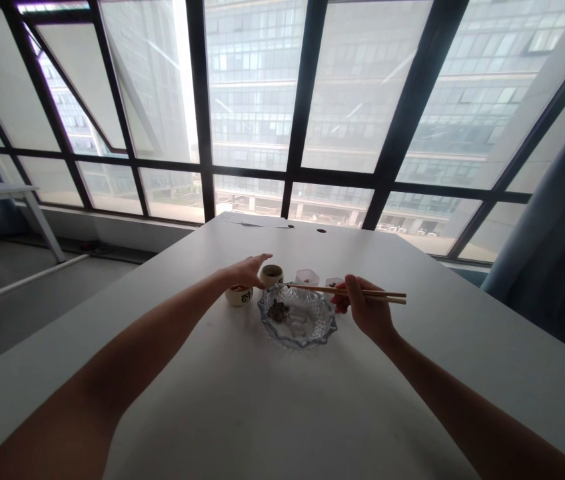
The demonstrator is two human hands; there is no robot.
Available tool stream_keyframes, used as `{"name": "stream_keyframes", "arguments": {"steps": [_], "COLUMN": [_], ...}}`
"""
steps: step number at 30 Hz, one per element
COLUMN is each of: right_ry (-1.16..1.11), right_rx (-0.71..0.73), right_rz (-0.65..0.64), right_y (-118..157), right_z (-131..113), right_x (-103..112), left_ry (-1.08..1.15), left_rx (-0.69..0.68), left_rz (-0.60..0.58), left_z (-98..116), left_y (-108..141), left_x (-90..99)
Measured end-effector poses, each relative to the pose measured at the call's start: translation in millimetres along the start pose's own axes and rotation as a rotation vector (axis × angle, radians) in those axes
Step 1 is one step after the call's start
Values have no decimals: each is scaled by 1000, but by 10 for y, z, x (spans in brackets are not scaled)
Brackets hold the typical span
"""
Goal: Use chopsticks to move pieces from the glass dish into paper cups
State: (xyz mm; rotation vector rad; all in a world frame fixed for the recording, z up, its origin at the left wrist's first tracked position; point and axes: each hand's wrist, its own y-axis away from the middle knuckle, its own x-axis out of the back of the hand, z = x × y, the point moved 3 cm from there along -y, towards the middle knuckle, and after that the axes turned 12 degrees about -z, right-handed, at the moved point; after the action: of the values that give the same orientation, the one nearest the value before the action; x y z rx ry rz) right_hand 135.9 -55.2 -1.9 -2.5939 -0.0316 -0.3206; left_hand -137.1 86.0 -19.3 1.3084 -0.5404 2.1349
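Note:
My right hand [365, 307] grips a pair of wooden chopsticks [382, 295], their tips pointing left over the far rim of a scalloped clear glass bowl [320, 332]. A small clump of dark brown pieces [278, 311] lies in the bowl's left part. Reaching in from the left, my left hand [248, 271] has its thumb and fingers apart beside a small cream cup [272, 273] with dark contents; whether it touches the cup I cannot tell. Below that hand stands another cream cup [239, 296] with a black character and reddish-brown contents, partly covered by the hand.
Behind the bowl stand two small clear containers, one in the middle [307, 277] and one [334, 283] partly behind my right hand. Papers [255, 219] lie at the white table's [202, 400] far end. Windows rise beyond; a blue curtain [547, 220] hangs at right.

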Motion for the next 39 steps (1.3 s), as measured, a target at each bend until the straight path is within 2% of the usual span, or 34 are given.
{"name": "stream_keyframes", "arguments": {"steps": [4, 9, 16, 24, 28, 33, 37, 39], "right_ry": [15, 33, 217, 363, 334, 178, 91, 92], "right_rx": [64, 135, 200, 258, 240, 158, 9, -21], "right_rz": [38, 37, -143, -274, -276, -124, -171, -203], "right_y": [33, 15, -236, -366, -305, -176, -110, -97], "right_z": [-57, -70, 106, 136, 50, -138, -154, -114], "right_x": [6, -32, -249, -351, -302, -178, -189, -218], "left_ry": [11, -61, -138, -122, -95, -65, -6, 23], "left_rx": [-20, -12, -105, -103, -95, -38, 25, 36], "left_rz": [-100, -99, -29, -19, -4, -23, -39, -36], "left_z": [-25, 19, 49, 38, 0, -46, -43, -36], "left_y": [-269, -323, -268, -261, -308, -350, -284, -206], "left_x": [-18, -62, -112, -112, -135, -155, -109, -73]}}
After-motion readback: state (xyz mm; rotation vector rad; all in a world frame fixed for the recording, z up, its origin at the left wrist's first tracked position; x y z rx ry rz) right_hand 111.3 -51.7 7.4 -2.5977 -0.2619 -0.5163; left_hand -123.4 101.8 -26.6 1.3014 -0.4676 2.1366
